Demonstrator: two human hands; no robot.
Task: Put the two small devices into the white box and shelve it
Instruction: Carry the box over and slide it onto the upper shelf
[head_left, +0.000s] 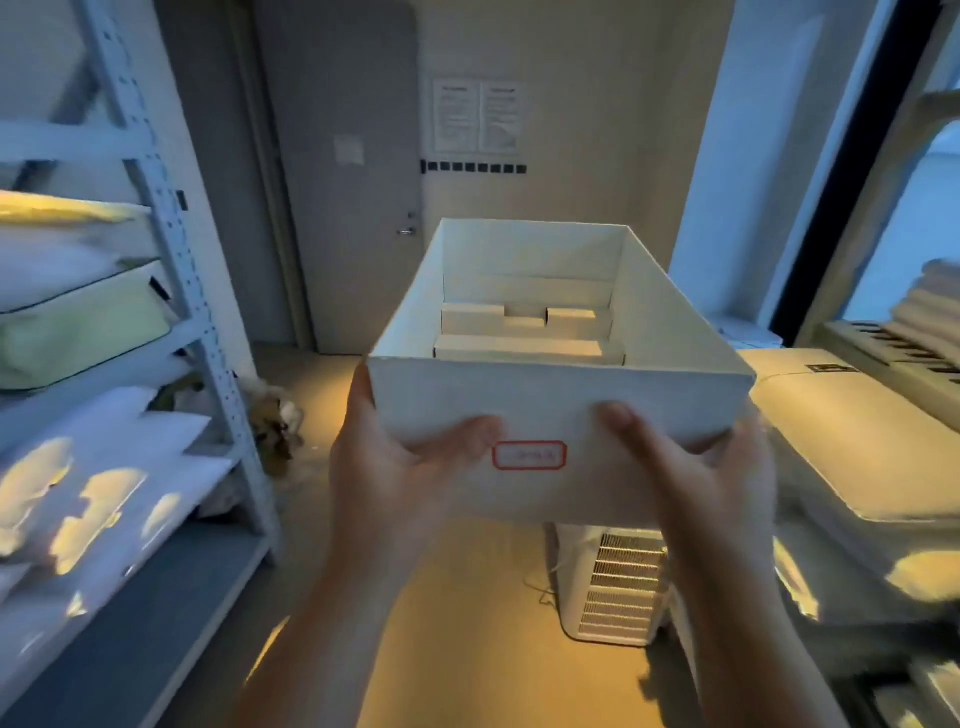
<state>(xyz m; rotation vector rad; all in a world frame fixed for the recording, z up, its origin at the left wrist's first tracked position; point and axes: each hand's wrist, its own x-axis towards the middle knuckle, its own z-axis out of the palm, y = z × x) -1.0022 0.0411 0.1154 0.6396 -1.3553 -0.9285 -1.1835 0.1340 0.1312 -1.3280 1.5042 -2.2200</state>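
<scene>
A wide-angle camera worn on the person's head looked forward and slightly down, close above the white box (550, 389), facing the grey door (337, 208) across the room, with the shelving rack (169, 218) at frame left.

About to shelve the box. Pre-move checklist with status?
1. Two-hand grip on white box: ok; left hand and right hand hold its near end.
2. Box upright, open top up: ok.
3. Devices inside: cannot tell; pale blocks lie on its floor.
4. Box shelved: not ok; held in mid-air.
5. Free slot on shelving rack: cannot tell; visible levels hold bedding.
</scene>
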